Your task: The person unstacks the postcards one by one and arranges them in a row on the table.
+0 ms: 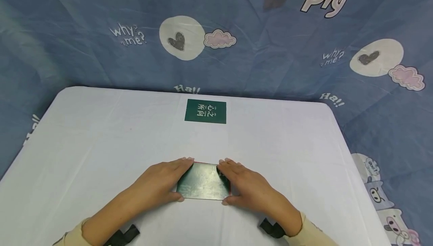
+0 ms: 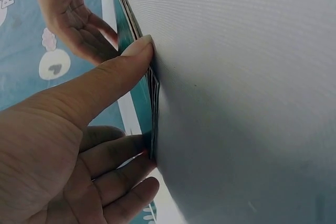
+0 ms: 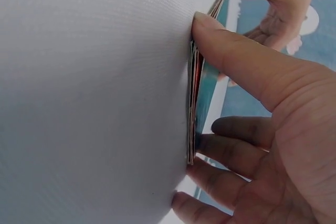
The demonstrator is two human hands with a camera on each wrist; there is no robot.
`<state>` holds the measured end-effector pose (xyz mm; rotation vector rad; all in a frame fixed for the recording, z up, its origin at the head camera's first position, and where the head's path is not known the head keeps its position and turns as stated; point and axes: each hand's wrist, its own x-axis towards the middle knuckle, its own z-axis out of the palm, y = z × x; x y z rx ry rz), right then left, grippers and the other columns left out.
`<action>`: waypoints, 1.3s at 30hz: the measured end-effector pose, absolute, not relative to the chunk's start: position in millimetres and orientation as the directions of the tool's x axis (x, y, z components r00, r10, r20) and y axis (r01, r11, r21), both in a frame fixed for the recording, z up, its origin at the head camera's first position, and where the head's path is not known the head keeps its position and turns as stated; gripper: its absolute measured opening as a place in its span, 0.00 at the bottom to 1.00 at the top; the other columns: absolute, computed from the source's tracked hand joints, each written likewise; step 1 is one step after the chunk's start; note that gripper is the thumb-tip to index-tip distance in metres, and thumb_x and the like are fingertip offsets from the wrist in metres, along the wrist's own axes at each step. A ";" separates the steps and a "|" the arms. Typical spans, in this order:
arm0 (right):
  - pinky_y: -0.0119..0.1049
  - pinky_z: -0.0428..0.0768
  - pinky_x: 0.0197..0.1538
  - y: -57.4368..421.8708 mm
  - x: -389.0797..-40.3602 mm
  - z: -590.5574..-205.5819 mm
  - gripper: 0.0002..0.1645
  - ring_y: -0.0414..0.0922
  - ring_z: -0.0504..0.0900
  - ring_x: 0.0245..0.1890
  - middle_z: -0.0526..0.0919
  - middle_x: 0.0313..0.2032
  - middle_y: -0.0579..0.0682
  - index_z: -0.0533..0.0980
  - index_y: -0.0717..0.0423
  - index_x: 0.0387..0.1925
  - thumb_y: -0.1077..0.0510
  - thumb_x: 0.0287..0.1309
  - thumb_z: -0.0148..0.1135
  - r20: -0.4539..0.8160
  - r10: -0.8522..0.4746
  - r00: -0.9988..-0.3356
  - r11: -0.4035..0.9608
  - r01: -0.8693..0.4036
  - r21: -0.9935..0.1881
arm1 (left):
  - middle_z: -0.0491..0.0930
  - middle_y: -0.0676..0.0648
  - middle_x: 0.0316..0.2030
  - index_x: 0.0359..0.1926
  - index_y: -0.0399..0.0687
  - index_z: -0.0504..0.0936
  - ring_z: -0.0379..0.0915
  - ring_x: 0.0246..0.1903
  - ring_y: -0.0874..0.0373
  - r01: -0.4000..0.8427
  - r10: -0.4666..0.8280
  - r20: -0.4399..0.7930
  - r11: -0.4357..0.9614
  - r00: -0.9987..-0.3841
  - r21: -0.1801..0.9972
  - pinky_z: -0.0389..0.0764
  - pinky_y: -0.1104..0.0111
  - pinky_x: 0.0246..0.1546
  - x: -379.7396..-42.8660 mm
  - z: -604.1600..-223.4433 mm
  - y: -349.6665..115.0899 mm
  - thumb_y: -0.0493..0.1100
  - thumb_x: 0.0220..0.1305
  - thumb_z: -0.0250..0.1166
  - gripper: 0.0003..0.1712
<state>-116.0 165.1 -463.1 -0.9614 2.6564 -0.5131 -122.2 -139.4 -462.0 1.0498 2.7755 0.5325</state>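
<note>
A thin, glossy green stack of cards (image 1: 203, 182) lies at the near middle of the white table. My left hand (image 1: 161, 181) holds its left end, thumb at the near corner and fingers at the far corner. At the right end my right hand (image 1: 248, 186) holds it the same way. Edge-on in the left wrist view, the stack (image 2: 140, 100) shows several thin layers, slightly spread near the thumb. A red layer shows among the edges of the stack (image 3: 196, 80) in the right wrist view. My palms hide part of both short ends.
A dark green card (image 1: 205, 111) with white Chinese characters lies flat near the table's far edge. The table (image 1: 101, 133) has a white cover and rounded far corners. Behind it hangs a blue patterned cloth (image 1: 243, 61). Black straps (image 1: 273, 228) are on both wrists.
</note>
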 end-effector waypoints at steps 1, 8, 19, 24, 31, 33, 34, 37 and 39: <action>0.51 0.71 0.72 165.3 -115.9 -462.8 0.57 0.51 0.62 0.78 0.65 0.77 0.54 0.64 0.57 0.78 0.41 0.54 0.81 -0.131 -0.656 -0.743 0.717 -0.560 -0.415 | 0.76 0.40 0.68 0.73 0.35 0.70 0.76 0.65 0.44 0.616 0.661 0.006 0.697 -0.750 0.367 0.80 0.49 0.60 -122.3 -461.8 -139.1 0.49 0.43 0.88 0.58; 0.51 0.69 0.74 165.2 -115.8 -461.2 0.57 0.51 0.61 0.78 0.64 0.77 0.54 0.64 0.57 0.78 0.41 0.54 0.81 -0.138 -0.657 -0.742 0.720 -0.562 -0.407 | 0.75 0.39 0.69 0.74 0.35 0.70 0.75 0.65 0.44 0.600 0.651 -0.018 0.709 -0.759 0.370 0.80 0.48 0.60 -122.3 -461.3 -138.4 0.50 0.45 0.87 0.58; 0.52 0.68 0.74 164.4 -116.1 -464.7 0.56 0.53 0.61 0.78 0.65 0.77 0.55 0.64 0.58 0.77 0.42 0.55 0.81 -0.108 -0.670 -0.735 0.703 -0.581 -0.409 | 0.75 0.39 0.68 0.74 0.35 0.69 0.76 0.63 0.43 0.602 0.650 0.004 0.702 -0.760 0.381 0.81 0.48 0.59 -120.6 -461.0 -141.3 0.50 0.45 0.87 0.59; 0.51 0.67 0.74 165.6 -115.9 -464.7 0.55 0.52 0.61 0.78 0.64 0.77 0.54 0.64 0.58 0.77 0.42 0.56 0.80 -0.116 -0.669 -0.735 0.710 -0.585 -0.391 | 0.75 0.40 0.69 0.74 0.35 0.69 0.77 0.63 0.43 0.604 0.651 0.013 0.697 -0.759 0.386 0.81 0.48 0.59 -121.8 -462.7 -139.3 0.49 0.45 0.87 0.58; 0.51 0.67 0.75 165.1 -116.8 -464.0 0.55 0.53 0.61 0.78 0.64 0.77 0.54 0.64 0.59 0.77 0.42 0.57 0.79 -0.126 -0.671 -0.731 0.712 -0.587 -0.384 | 0.76 0.40 0.68 0.74 0.35 0.70 0.77 0.63 0.43 0.604 0.650 0.018 0.695 -0.759 0.390 0.80 0.48 0.59 -123.0 -464.4 -139.1 0.49 0.45 0.87 0.58; 0.51 0.66 0.75 165.1 -116.8 -464.3 0.55 0.52 0.60 0.78 0.63 0.77 0.54 0.64 0.58 0.77 0.42 0.57 0.79 -0.129 -0.670 -0.731 0.713 -0.585 -0.386 | 0.76 0.39 0.68 0.74 0.35 0.70 0.77 0.62 0.43 0.604 0.649 0.020 0.695 -0.760 0.390 0.81 0.48 0.58 -123.0 -465.0 -139.0 0.49 0.44 0.87 0.58; 0.51 0.66 0.75 165.0 -116.8 -464.5 0.55 0.52 0.60 0.78 0.63 0.77 0.54 0.64 0.58 0.77 0.42 0.57 0.79 -0.131 -0.669 -0.731 0.713 -0.583 -0.390 | 0.76 0.40 0.68 0.74 0.36 0.70 0.77 0.62 0.43 0.603 0.648 0.020 0.696 -0.761 0.391 0.81 0.48 0.58 -122.9 -465.3 -139.1 0.49 0.44 0.88 0.58; 0.51 0.66 0.75 164.8 -116.4 -465.3 0.55 0.52 0.60 0.79 0.63 0.77 0.54 0.64 0.58 0.77 0.42 0.57 0.79 -0.134 -0.669 -0.731 0.713 -0.580 -0.395 | 0.76 0.40 0.68 0.74 0.36 0.70 0.78 0.62 0.43 0.602 0.646 0.023 0.697 -0.763 0.390 0.81 0.48 0.57 -122.5 -466.1 -139.3 0.49 0.44 0.88 0.58; 0.51 0.66 0.75 164.7 -116.3 -465.8 0.55 0.52 0.60 0.79 0.63 0.77 0.54 0.64 0.58 0.77 0.43 0.57 0.79 -0.132 -0.669 -0.731 0.713 -0.581 -0.394 | 0.76 0.40 0.68 0.73 0.36 0.70 0.78 0.62 0.43 0.602 0.645 0.026 0.697 -0.764 0.390 0.81 0.48 0.57 -122.3 -466.2 -139.4 0.49 0.44 0.88 0.58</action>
